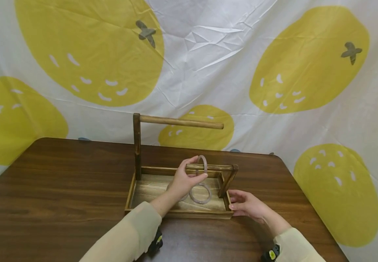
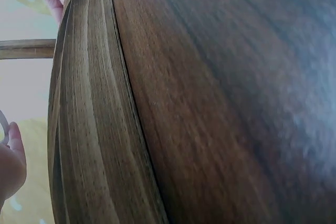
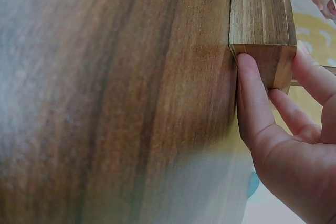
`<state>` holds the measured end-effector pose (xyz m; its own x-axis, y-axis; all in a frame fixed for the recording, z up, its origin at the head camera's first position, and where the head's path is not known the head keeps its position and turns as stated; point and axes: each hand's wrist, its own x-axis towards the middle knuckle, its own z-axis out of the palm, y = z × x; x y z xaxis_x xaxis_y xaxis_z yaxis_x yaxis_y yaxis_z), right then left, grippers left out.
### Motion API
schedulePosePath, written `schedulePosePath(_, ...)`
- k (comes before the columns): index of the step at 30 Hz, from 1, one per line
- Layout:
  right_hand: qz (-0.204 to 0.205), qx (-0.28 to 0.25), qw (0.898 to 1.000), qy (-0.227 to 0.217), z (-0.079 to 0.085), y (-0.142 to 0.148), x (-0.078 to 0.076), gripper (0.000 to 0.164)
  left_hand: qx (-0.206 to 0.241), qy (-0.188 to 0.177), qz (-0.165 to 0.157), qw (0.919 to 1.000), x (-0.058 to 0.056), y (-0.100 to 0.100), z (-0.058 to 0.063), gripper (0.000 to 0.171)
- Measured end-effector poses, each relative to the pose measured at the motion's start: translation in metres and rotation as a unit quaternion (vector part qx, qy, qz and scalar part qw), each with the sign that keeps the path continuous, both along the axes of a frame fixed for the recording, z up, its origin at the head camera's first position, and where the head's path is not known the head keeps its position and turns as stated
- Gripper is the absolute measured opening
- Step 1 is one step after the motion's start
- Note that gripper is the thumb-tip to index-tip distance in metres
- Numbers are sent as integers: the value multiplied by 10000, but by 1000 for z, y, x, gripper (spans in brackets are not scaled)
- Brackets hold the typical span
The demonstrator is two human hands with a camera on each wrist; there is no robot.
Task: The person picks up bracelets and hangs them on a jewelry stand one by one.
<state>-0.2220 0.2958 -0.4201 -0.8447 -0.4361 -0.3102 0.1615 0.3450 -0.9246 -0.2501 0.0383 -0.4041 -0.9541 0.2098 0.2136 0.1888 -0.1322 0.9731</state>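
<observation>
A wooden jewellery stand (image 1: 205, 215) has a shallow tray base, a tall left post with a high bar (image 1: 182, 122), and a short right post with a lower bar (image 1: 221, 167). My left hand (image 1: 183, 178) pinches a pale translucent bangle (image 1: 205, 163), which appears to encircle the lower bar near its free left end. Another bangle (image 1: 191, 196) lies in the tray, and one more is partly hidden behind the left hand. My right hand (image 1: 249, 206) touches the tray's right end with its fingertips (image 3: 247, 64), thumb at the upper edge.
The stand sits on a dark brown wooden table (image 1: 61, 189). Behind the table hangs a white cloth (image 1: 205, 83) printed with yellow fruit. The high bar reaches over the tray, above and behind the left hand.
</observation>
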Motion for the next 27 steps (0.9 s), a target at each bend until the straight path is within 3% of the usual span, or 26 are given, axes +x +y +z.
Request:
schedulePosePath(8, 23, -18, 10000, 5, 0, 1, 0, 80, 309, -195, -205, 9991, -1, 7, -1, 58)
schedulePosePath(15, 16, -53, 10000, -7, 1, 0, 0, 80, 179, 76, -202, 9996, -3, 15, -1, 58)
schedulePosePath(27, -18, -36, 10000, -61, 1, -1, 0, 79, -51, -285, -344, 9990, -2, 29, -1, 60)
